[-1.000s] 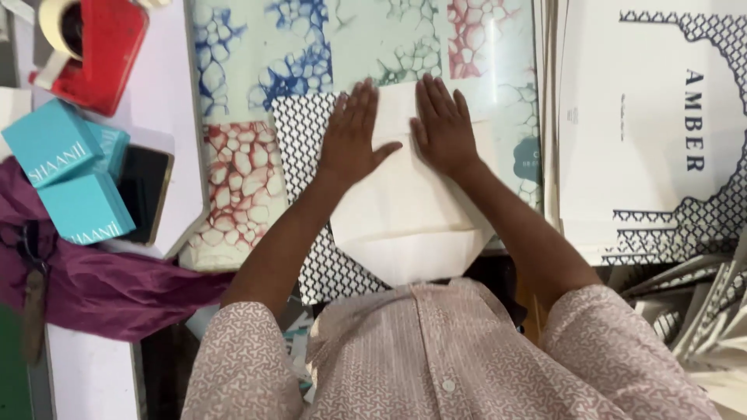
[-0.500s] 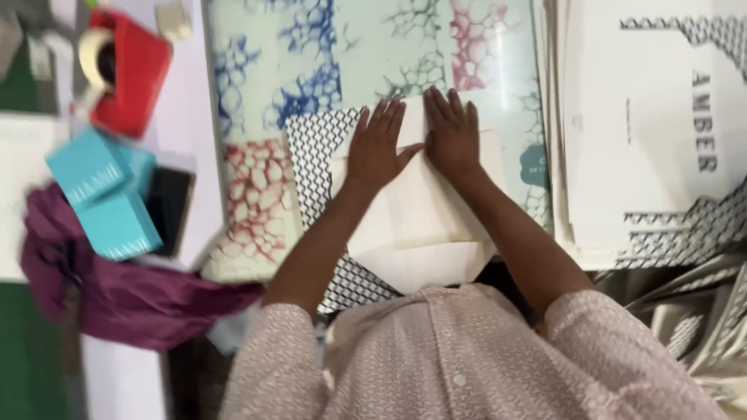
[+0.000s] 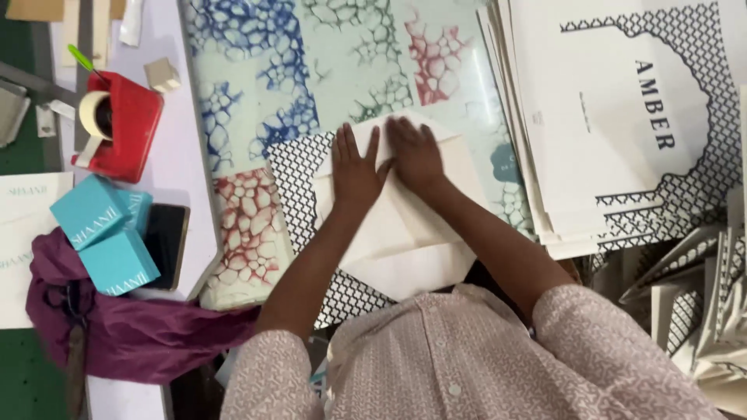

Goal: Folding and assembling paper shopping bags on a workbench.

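Observation:
Both hands lie flat, side by side, on a folded white paper piece (image 3: 405, 241) with a black lattice-printed edge (image 3: 299, 175). My left hand (image 3: 354, 169) presses the paper's upper left part with its fingers spread. My right hand (image 3: 416, 152) presses just beside it, and the two hands touch at the thumbs. Neither hand grips anything. The paper rests on a marbled sheet (image 3: 311, 70) with blue, green and red patches.
A stack of white printed sheets (image 3: 622, 124) lies to the right, with folded paper pieces (image 3: 700, 295) below it. On the left are a red tape dispenser (image 3: 124, 128), two teal boxes (image 3: 105, 237), a dark phone (image 3: 165, 245), purple cloth (image 3: 132, 334) and scissors (image 3: 74, 342).
My two hands have slid closer together on the paper until they touch. The view has shifted a little, so the hands sit lower in the picture.

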